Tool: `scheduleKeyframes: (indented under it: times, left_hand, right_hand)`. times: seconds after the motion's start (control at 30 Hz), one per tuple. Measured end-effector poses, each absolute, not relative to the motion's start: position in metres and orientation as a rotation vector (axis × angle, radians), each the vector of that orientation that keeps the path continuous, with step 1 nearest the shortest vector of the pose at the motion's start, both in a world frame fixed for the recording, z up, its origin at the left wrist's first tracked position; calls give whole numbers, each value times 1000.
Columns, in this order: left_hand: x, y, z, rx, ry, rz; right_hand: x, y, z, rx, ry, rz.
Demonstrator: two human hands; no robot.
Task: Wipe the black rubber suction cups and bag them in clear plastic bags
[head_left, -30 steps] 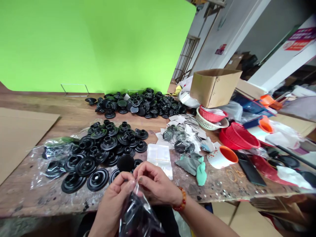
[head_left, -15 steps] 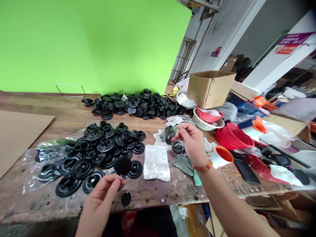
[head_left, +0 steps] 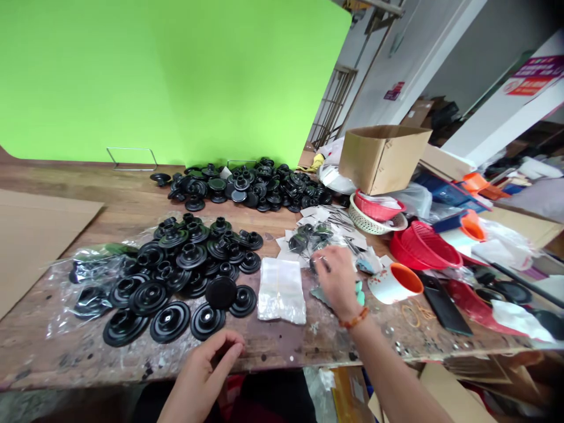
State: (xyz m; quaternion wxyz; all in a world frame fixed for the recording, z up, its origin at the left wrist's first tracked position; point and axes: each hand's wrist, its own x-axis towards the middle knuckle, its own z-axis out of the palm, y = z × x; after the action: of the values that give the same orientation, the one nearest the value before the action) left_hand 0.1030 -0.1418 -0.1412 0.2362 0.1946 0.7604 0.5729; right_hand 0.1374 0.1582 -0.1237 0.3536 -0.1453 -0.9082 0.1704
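- At the front edge of the tabletop (head_left: 291,335), your left hand (head_left: 211,361) hangs half open, thumb apart from the curled fingers, with nothing in its grasp.
- To its right, your right hand (head_left: 338,281) reaches over the bagged pieces (head_left: 299,242), fingers bent downward. It is blurred, so you cannot tell whether it has hold of anything.
- A second ago both hands pinched a clear bag with a dark piece inside; now they are apart and that bag is out of your left hand. Judging by this, the piece is finished with or nearly so, and your left hand is free.
- Between your hands lies the stack of clear bags (head_left: 281,288), flat and within easy reach.
- Just beyond your left hand sits the near heap of black flanged pieces (head_left: 191,258), unbagged; at its front edge a flat black disc (head_left: 221,292) faces up.
- Behind the bagged pieces, pale cards (head_left: 332,217) lie scattered.
- Farther back, the far heap (head_left: 264,187) of black pieces runs along the foot of the green panel (head_left: 176,76).
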Motion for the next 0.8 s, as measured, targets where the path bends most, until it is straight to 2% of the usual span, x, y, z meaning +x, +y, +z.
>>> scheduleKeyframes:
  times: [0.07, 0.13, 0.33, 0.5, 0.57, 0.63, 0.7, 0.8]
  left_hand:
    - [102, -140, -140, 521, 2082, 1563]
    - [101, -139, -138, 500, 2063, 1560]
    - [98, -139, -136, 354, 1952, 1667]
    - [100, -140, -136, 158, 1685, 1746]
    - [102, -137, -131, 51, 1403, 1843]
    - [104, -134, -124, 6, 1187, 1885]
    - [104, -130, -119, -35, 1175, 1851]
    - [101, -130, -120, -88, 1370, 1838]
  right_hand:
    - [142, 123, -135, -54, -2541, 524]
    - [143, 96, -147, 32, -2637, 573]
    - [131, 75, -163, -153, -2721, 638]
    - [137, 68, -150, -249, -2533, 816]
    - [151, 53, -139, 28, -2491, 744]
    - [168, 33, -129, 488, -2492, 664]
    - [180, 15, -122, 825, -2490, 624]
    - [186, 2, -116, 886, -2449, 672]
